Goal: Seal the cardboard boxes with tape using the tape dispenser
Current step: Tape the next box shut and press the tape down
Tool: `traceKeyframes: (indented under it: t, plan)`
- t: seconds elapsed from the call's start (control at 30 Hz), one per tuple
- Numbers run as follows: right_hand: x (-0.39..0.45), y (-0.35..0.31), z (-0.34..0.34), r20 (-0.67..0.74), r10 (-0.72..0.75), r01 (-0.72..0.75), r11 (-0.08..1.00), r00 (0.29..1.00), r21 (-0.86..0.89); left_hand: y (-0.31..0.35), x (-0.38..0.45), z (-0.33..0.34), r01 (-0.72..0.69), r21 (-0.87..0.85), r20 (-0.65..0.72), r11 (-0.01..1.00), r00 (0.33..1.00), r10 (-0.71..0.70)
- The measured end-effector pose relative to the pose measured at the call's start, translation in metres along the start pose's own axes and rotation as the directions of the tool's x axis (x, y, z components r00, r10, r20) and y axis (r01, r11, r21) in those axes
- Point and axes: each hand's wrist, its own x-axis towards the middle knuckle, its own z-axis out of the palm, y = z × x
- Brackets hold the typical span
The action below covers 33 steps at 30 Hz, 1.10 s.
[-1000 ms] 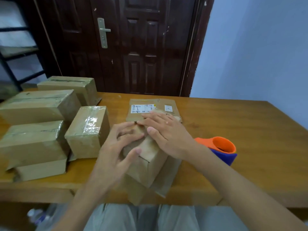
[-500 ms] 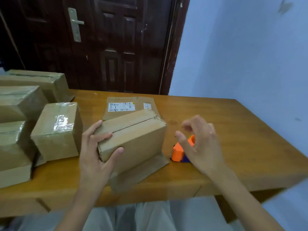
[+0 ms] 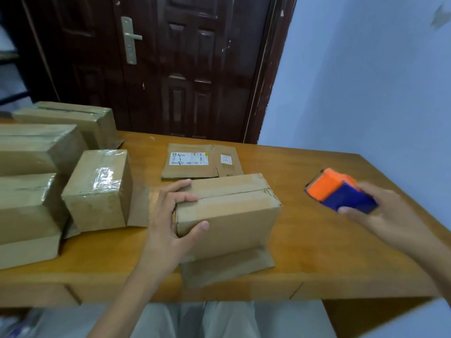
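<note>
- Left hand (image 3: 170, 223): grips the left end of the unsealed cardboard box (image 3: 228, 211); the fingers (image 3: 181, 191) curl over the top edge and the thumb presses the near face, so the hand is partly closed around the corner.
- Unsealed cardboard box: stands on the wooden table (image 3: 317, 252), its two top flaps folded shut with a bare seam running lengthwise; a loose flap (image 3: 227, 267) lies flat on the table just below the hand's thumb side.
- Right hand (image 3: 390, 215): holds the tape dispenser (image 3: 341, 191), with the thumb and fingers wrapped around its blue body; the orange end points away from the palm, toward the box.
- Tape dispenser: raised off the table, well apart from the box, to the right of the left hand.
- Flattened carton with a white label (image 3: 202, 161): lies beyond the left hand's fingertips, just behind the box.
- Taped boxes (image 3: 97, 189): stand in a cluster to the left of the left hand, the nearest one just beside it and covered in glossy tape.
</note>
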Motion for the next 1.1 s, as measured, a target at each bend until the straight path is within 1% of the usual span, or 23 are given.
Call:
traceKeyframes:
  t: [0.03,0.1,0.17,0.23,0.33,0.37,0.43,0.47,0.5,0.53,0.57,0.6,0.63,0.67,0.73,0.8,0.83,0.9,0.97,1.0,1.07,1.1]
  plan:
    - [0.009,-0.017,-0.017,0.009,-0.020,0.019,0.996,1.000,0.084,0.000,0.002,0.002,-0.007,-0.004,0.023,1.000,1.000,0.007]
    - [0.031,-0.057,-0.039,0.125,-0.128,0.091,0.959,0.984,0.267,0.000,0.006,0.006,-0.022,-0.027,0.064,0.999,0.998,0.024]
    - [0.055,-0.101,-0.038,0.284,-0.232,0.100,0.906,0.930,0.412,0.000,0.008,0.010,-0.029,-0.067,0.104,0.997,0.994,0.036]
    - [0.079,-0.139,-0.016,0.404,-0.269,0.063,0.888,0.874,0.456,0.001,0.012,0.011,0.003,-0.139,0.129,0.990,0.992,0.015]
    - [0.105,-0.187,0.022,0.537,-0.295,0.069,0.914,0.790,0.400,0.014,0.012,0.007,0.105,-0.304,0.150,0.947,0.987,-0.061]
    - [0.112,-0.197,0.032,0.565,-0.282,0.074,0.929,0.775,0.363,0.025,0.001,0.002,0.121,-0.343,0.150,0.931,0.986,-0.073]
    - [0.123,-0.212,0.042,0.608,-0.230,0.045,0.952,0.760,0.304,0.018,0.004,0.007,0.167,-0.404,0.135,0.899,0.983,-0.122]
    - [0.127,-0.217,0.044,0.630,-0.184,0.020,0.966,0.755,0.259,0.009,0.016,0.010,0.226,-0.350,0.117,0.909,0.973,-0.197]
    - [0.129,-0.221,0.045,0.651,-0.142,0.005,0.978,0.746,0.208,-0.016,0.028,0.011,0.251,-0.276,0.131,0.928,0.966,-0.222]
    - [0.131,-0.224,0.045,0.669,-0.116,0.005,0.986,0.734,0.166,-0.047,0.032,0.013,0.372,-0.210,0.178,0.904,0.924,-0.339]
    - [0.133,-0.225,0.045,0.676,-0.111,0.020,0.990,0.728,0.142,-0.083,0.039,0.019,0.443,-0.184,0.225,0.878,0.888,-0.401]
    - [0.134,-0.227,0.042,0.666,-0.120,0.040,0.990,0.737,0.133,-0.115,0.055,0.028,0.478,-0.175,0.196,0.861,0.874,-0.445]
    - [0.135,-0.228,0.039,0.647,-0.125,0.062,0.991,0.752,0.119,-0.134,0.062,0.039,0.480,-0.198,0.188,0.855,0.874,-0.447]
    - [0.137,-0.228,0.036,0.624,-0.116,0.079,0.993,0.773,0.086,-0.134,0.058,0.043,0.448,-0.242,0.177,0.861,0.893,-0.415]
    - [0.139,-0.228,0.033,0.591,-0.074,0.095,0.996,0.803,-0.003,-0.103,0.053,0.044,0.401,-0.344,0.084,0.849,0.914,-0.397]
    - [0.139,-0.230,0.038,0.588,-0.014,0.073,0.994,0.809,-0.077,-0.061,0.040,0.028,0.399,-0.449,0.076,0.799,0.909,-0.411]
    - [0.139,-0.230,0.043,0.592,0.007,0.060,0.994,0.806,-0.094,-0.046,0.039,0.026,0.386,-0.449,0.072,0.806,0.914,-0.398]
    - [0.138,-0.230,0.049,0.599,0.024,0.037,0.995,0.800,-0.089,-0.018,0.025,0.015,0.356,-0.452,0.083,0.818,0.930,-0.359]
    - [0.137,-0.233,0.049,0.601,0.024,0.008,0.999,0.799,-0.050,0.002,0.011,0.005,0.353,-0.517,0.095,0.780,0.929,-0.357]
    - [0.137,-0.234,0.049,0.590,0.028,-0.024,1.000,0.807,-0.014,0.016,0.011,0.001,0.330,-0.527,0.087,0.783,0.938,-0.337]
    - [0.139,-0.235,0.050,0.558,0.046,-0.078,0.996,0.829,0.034,0.034,0.023,-0.002,0.348,-0.496,0.071,0.796,0.930,-0.362]
    - [0.139,-0.236,0.052,0.554,0.049,-0.085,0.996,0.831,0.040,0.042,0.029,-0.002,0.377,-0.493,0.062,0.784,0.914,-0.401]
